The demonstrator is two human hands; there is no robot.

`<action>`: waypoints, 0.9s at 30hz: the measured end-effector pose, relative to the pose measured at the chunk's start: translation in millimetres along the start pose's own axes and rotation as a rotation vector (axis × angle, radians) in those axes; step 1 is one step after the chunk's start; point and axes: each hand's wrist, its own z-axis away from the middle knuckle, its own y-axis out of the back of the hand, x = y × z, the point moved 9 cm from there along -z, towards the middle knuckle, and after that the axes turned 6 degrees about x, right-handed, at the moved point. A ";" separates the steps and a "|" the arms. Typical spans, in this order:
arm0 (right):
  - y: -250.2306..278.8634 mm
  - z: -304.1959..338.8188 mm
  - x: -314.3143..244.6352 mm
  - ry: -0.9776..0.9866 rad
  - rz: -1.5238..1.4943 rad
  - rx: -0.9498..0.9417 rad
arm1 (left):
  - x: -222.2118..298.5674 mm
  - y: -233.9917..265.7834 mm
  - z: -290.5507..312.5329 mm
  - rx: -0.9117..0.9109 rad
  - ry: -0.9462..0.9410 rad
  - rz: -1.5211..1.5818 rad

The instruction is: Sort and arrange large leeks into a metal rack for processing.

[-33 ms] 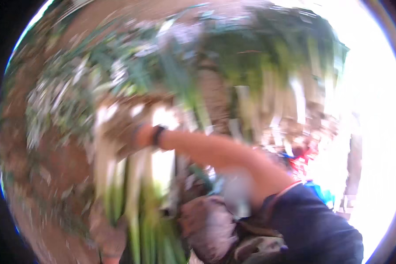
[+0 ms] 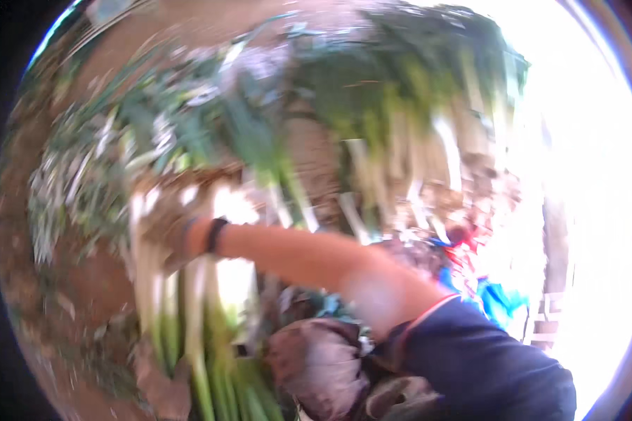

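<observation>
The picture is heavily motion-blurred. My right arm, in a dark blue sleeve with a black wristband, reaches from the lower right across to the left. My right hand (image 2: 178,237) is closed around the white, soil-covered upper end of a bundle of leeks (image 2: 196,330). The bundle's white stalks and green leaves run down toward the lower edge. My left hand does not show anywhere that I can make out.
Rows of leeks (image 2: 407,133) with green tops and white stalks lie on brown soil (image 2: 84,281) ahead and to the left. A grey-purple cloth-like shape (image 2: 323,368) sits below my arm. Red and blue items (image 2: 481,281) lie at the right, where the light is glaring.
</observation>
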 end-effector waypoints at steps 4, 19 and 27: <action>22.2 71.9 41.6 -0.175 -0.077 0.002 | 78.9 -26.8 -10.5 -0.022 -0.471 -0.675; 236.8 781.4 317.6 -1.415 0.533 0.366 | 315.9 -17.3 -0.2 -0.076 -0.289 -0.466; 268.8 875.4 363.7 -1.584 0.358 0.207 | 583.6 -99.9 22.3 -0.197 -0.638 0.317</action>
